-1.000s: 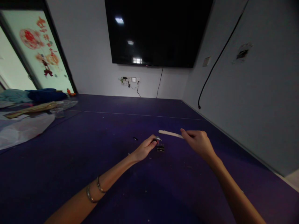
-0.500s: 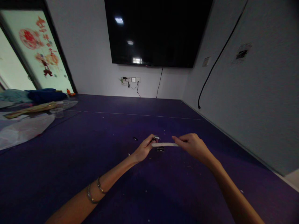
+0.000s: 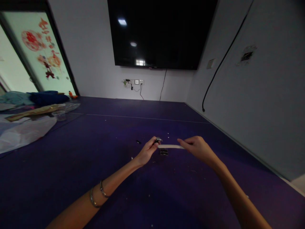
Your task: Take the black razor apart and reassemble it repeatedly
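My left hand (image 3: 147, 153), with two bracelets on its forearm, is closed on a small dark and silvery object (image 3: 158, 140), too small to identify. Between my hands runs a thin white strip (image 3: 170, 146), nearly level. Its right end is pinched in my right hand (image 3: 196, 147); its left end meets my left thumb, and I cannot tell whether the thumb grips it. Below the strip, on the purple surface (image 3: 114, 181), lies a small black item with light lines (image 3: 164, 152). A smaller black piece (image 3: 138, 142) lies left of my left hand.
White scraps (image 3: 168, 137) are scattered on the surface. Plastic sheeting (image 3: 28, 130), a long tan piece (image 3: 35, 112) and a blue cloth (image 3: 49, 98) lie at the far left. A black cable (image 3: 215, 74) hangs on the right wall, and a television (image 3: 162, 35) is on the wall ahead.
The white strip's left end has shifted slightly right against my left thumb. My right hand has moved very slightly right; both hands keep their hold.
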Tool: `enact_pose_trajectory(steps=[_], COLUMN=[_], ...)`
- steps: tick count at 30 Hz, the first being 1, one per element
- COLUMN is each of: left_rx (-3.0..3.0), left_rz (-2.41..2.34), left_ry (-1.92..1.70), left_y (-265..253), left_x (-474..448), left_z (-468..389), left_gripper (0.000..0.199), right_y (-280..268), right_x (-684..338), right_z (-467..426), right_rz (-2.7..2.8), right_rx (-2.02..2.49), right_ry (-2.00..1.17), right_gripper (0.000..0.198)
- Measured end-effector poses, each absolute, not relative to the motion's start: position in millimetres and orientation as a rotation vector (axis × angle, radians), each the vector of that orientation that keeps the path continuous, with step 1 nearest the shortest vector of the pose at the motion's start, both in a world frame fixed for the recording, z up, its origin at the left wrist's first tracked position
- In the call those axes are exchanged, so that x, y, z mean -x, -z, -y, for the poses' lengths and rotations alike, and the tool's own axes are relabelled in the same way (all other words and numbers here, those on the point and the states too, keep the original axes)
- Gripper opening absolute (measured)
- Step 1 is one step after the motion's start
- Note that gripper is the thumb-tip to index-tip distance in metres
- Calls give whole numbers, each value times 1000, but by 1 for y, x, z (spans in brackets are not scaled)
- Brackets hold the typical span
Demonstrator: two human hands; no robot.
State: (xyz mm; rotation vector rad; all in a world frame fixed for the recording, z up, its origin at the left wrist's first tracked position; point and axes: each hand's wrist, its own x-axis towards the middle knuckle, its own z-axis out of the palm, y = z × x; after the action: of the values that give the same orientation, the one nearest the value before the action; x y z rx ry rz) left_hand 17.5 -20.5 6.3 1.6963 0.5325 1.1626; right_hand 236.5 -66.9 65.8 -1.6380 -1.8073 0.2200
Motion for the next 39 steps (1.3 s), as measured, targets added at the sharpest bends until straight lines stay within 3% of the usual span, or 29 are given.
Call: enact_pose_trajectory(steps=[13,17,25,28,35,39], left_rx=[-1684,-1660,-1369,-1275,-1193,-1259], left_rz=[-558,-553,-509,-553,-588,-598], left_ry=[-1153,-1195,-1129,-1126,-1131,-1162], left_y=[0,-5,-1,2,1,3], left_x=[-20,-20,-27,-29,-31,-31], left_z=[17,19,19,21,23,22], left_gripper=[25,28,27,29,30,33], right_y=[-63,-61,-63,-62,-57,-54], right_x=[-238,-237,-241,-238,-190,-151], right_z=[60,60,56,54,70,95], right_rz=[1700,1902,1731,1639,1095,925], right_rx=[1627,1596,1491,1404,981,797], right_ry=[-361,-506,-592,-753,-1459,-1654], right_gripper=[57,57,52,46,34,30])
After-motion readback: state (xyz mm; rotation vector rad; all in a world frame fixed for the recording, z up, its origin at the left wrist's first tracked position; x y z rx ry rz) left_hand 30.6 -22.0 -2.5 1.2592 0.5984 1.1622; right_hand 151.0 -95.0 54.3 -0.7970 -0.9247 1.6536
